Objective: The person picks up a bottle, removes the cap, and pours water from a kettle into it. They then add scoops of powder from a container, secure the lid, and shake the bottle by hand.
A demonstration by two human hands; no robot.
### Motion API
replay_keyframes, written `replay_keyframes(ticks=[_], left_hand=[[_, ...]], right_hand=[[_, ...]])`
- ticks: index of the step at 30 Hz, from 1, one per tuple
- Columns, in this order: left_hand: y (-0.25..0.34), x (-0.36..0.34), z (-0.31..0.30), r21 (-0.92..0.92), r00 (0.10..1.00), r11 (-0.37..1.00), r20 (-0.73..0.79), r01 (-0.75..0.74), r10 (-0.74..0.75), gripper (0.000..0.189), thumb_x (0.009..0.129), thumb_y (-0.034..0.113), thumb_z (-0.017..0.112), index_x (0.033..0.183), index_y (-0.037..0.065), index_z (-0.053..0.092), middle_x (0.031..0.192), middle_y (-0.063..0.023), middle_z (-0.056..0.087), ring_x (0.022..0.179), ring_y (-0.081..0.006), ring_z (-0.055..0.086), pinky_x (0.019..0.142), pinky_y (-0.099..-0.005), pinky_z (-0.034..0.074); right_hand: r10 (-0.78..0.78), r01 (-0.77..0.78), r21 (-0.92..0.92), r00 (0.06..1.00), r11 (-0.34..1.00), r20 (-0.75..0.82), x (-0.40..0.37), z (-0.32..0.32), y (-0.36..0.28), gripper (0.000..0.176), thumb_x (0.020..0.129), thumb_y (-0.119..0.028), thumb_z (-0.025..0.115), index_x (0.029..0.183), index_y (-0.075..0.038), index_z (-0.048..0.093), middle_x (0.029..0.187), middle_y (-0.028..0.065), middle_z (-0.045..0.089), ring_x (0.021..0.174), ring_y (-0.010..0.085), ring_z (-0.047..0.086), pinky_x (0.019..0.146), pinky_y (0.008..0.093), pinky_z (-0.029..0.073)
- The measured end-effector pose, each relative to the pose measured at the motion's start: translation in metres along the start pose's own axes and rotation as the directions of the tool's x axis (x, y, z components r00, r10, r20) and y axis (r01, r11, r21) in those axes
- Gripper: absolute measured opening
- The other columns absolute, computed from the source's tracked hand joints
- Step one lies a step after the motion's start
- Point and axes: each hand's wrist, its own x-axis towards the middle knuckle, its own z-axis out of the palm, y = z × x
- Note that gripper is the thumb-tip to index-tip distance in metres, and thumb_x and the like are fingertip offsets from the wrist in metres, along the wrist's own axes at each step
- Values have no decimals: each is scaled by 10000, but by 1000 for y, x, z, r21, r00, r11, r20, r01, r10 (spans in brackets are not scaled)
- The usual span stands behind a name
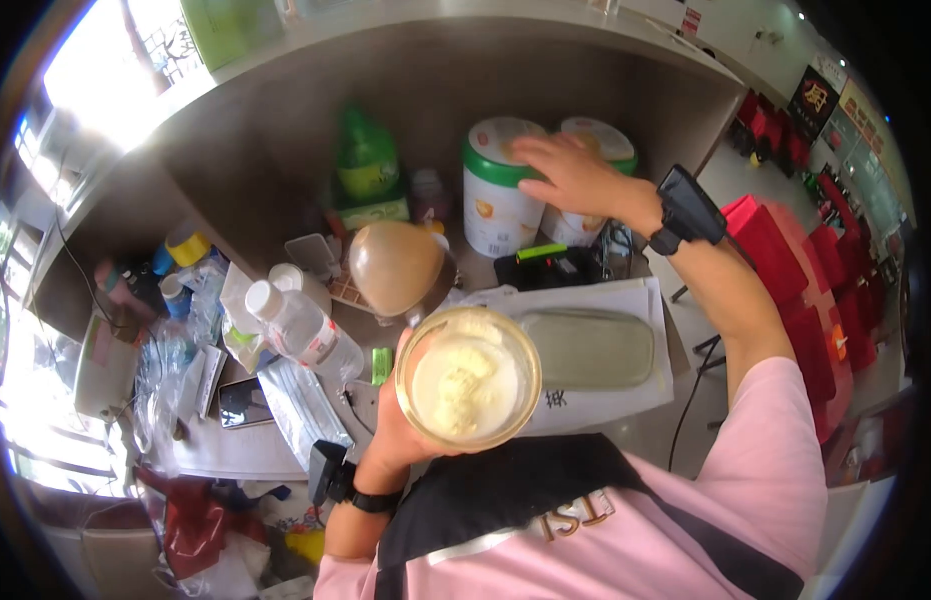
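Head camera, from where I sit, takes in a crowded desk (477,272) set in a grey alcove. At the far left I see a yellow-capped jar (188,246) among crumpled plastic bags, and nearer the edge a dark phone (243,401) lying flat. Just right of it a clear bottle (303,328) with a white cap lies on its side. A green bottle (365,160) stands upright against the back wall, and in front of it sits a tan dome-shaped lid (395,265).

The left hand (390,435), a black band on its wrist, is wrapped tight around the open cup (470,378), holding it up close to the chest. The cup is upright and I can see pale, lumpy powder inside. Behind it a grey pad (590,346) lies on a white sheet (585,405).

Further back a green-banded tin (490,205) stands upright, touching a second tin (613,140). The right hand (575,175) lies over their tops with its fingers spread and gripping nothing; I cannot tell which lid it presses on. A black device (690,205) is strapped to that wrist. Red seats (785,250) fill the floor at the far right
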Motion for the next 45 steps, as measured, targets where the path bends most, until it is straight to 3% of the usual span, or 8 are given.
replay_keyframes(ticks=[2,4,9,17,24,26,39,45], left_hand=[[1,4,-4,-297,948,911,-50,287,-315,867,489,373,815,1142,-70,454,1195,-171,457,1101,-262,450,982,-370,272],[7,5,0,215,837,847,394,-486,381,862,499,379,809,1150,-59,452,1196,-172,446,1128,-285,403,965,-373,285],[17,3,10,131,730,855,594,-502,337,809,517,337,801,1146,-41,459,1169,-170,442,1101,-289,387,932,-362,304],[24,-17,23,-48,786,959,585,278,-199,837,501,305,805,1176,-24,435,1260,-175,352,1194,-274,303,961,-354,276],[5,-18,39,-166,878,955,456,247,-148,894,476,320,826,1201,-18,426,1401,-194,99,1288,-277,182,990,-349,254],[-2,-17,45,-41,860,985,482,-167,166,920,484,329,827,1222,-17,401,1357,-169,241,1237,-241,288,973,-338,286],[-46,-46,146,-40,951,999,309,-1,13,761,544,255,813,1166,10,449,1107,-73,506,1023,-163,463,881,-314,376],[-36,-62,162,73,882,996,472,-49,9,689,583,220,786,1149,16,451,1073,-51,530,979,-108,477,838,-272,403]], right_hand=[[17,29,311,989,950,-146,3,-13,-24,447,791,-240,560,1173,-37,447,1237,127,418,1153,242,395,943,337,323],[69,103,579,961,809,-267,5,-23,-51,516,772,-250,604,1203,-35,419,1259,118,395,1167,220,383,941,321,324],[-323,-208,978,926,-12,193,-7,-20,-82,958,566,-402,782,1290,-21,283,1232,101,414,1146,185,399,954,313,314],[-31,-324,941,944,92,328,-63,-38,-98,915,502,-310,806,1240,-17,351,1099,69,497,1044,141,461,897,277,367],[570,-223,954,819,199,73,-114,-67,-108,790,604,-391,708,1217,-15,381,1067,57,514,1003,148,488,875,265,374],[745,-108,982,666,155,-44,-122,-84,-127,785,631,-444,677,1211,-5,385,1071,58,511,999,156,491,870,275,375],[212,25,852,964,522,-158,-208,-98,-125,1062,489,-278,841,1298,-12,205,1208,109,395,1118,190,408,941,308,326],[-36,180,970,984,160,-177,-224,-91,-106,1138,383,-335,871,1264,-12,228,1203,177,383,1098,259,421,915,384,360]])
